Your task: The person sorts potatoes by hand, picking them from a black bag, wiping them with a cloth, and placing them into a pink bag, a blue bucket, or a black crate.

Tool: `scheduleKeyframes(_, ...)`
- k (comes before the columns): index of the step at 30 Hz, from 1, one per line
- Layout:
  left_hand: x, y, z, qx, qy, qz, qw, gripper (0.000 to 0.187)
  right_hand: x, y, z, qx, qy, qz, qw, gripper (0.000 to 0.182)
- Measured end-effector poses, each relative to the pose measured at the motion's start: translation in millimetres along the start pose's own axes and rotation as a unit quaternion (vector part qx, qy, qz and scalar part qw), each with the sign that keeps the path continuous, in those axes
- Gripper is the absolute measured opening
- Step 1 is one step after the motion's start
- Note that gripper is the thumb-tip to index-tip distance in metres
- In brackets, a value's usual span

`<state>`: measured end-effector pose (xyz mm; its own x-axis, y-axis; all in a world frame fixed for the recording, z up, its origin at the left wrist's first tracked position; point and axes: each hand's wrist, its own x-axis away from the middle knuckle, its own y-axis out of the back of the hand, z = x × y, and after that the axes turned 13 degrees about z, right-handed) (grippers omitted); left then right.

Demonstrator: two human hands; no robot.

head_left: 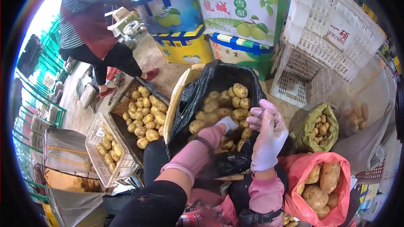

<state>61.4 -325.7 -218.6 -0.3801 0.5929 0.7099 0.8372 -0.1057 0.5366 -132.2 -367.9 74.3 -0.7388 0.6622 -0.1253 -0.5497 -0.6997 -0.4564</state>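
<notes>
My left hand (227,124), in a white glove, reaches down among potatoes (240,90) in a container lined with a black plastic bag (202,80). Its fingers are hidden or blurred there, so their grip does not show. Over the right edge of the liner, my right hand (268,136) is raised in a white glove with soiled, pinkish fingers. Those fingers are curled in close to the thumb, and I see nothing held. Below it to the right stands a red bag (290,185) of large potatoes (330,176).
Left are a dark crate (118,124) and a white basket (94,136), both holding potatoes. A green bag (307,128) of small potatoes stands right. Fruit cartons (240,12) and white plastic crates (332,25) are stacked behind. Another person (90,21) stands upper left.
</notes>
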Motion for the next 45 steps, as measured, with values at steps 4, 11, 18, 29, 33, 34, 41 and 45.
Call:
scheduleKeyframes(4, 117.5, 66.1, -16.2, 0.263, -0.182, 0.012, 0.947, 0.023, 10.6, 8.6, 12.7, -0.026, 0.031, -0.010, 0.999, 0.025)
scheduleKeyframes(11, 311.5, 96.5, -35.9, 0.386, -0.454, -0.095, 0.797, 0.042, 24.5, -8.8, -3.1, 0.047, -0.135, 0.176, 0.974, 0.052)
scheduleKeyframes(18, 373.8, 65.2, -72.2, 0.465, -0.310, -0.131, 0.819, 0.051, 42.1, -22.6, -8.3, 0.008, -0.007, 0.291, 0.957, 0.064)
scheduleKeyframes(29, 328.4, 52.5, -62.2, 0.530, -0.383, -0.188, 0.732, 0.045, 30.6, -15.9, -19.4, 0.026, 0.056, 0.269, 0.961, 0.072)
scheduleKeyframes(33, 324.7, 48.6, -62.3, 0.294, -0.356, -0.353, 0.814, 0.050, 31.6, -16.6, -23.4, 0.021, -0.008, 0.260, 0.965, 0.084)
scheduleKeyframes(34, 319.7, 52.8, -57.9, 0.181, -0.342, -0.420, 0.821, 0.051, 28.6, -18.0, -22.8, 0.024, -0.045, 0.262, 0.964, 0.085)
scheduleKeyframes(41, 326.8, 43.5, -67.0, 0.149, -0.354, -0.429, 0.818, 0.072, 29.7, -18.0, -26.1, 0.041, -0.010, 0.280, 0.959, 0.086)
scheduleKeyframes(45, 328.2, 40.1, -72.5, 0.070, -0.353, -0.496, 0.790, 0.070, 30.0, -15.9, -24.1, 0.013, -0.007, 0.277, 0.961, 0.085)
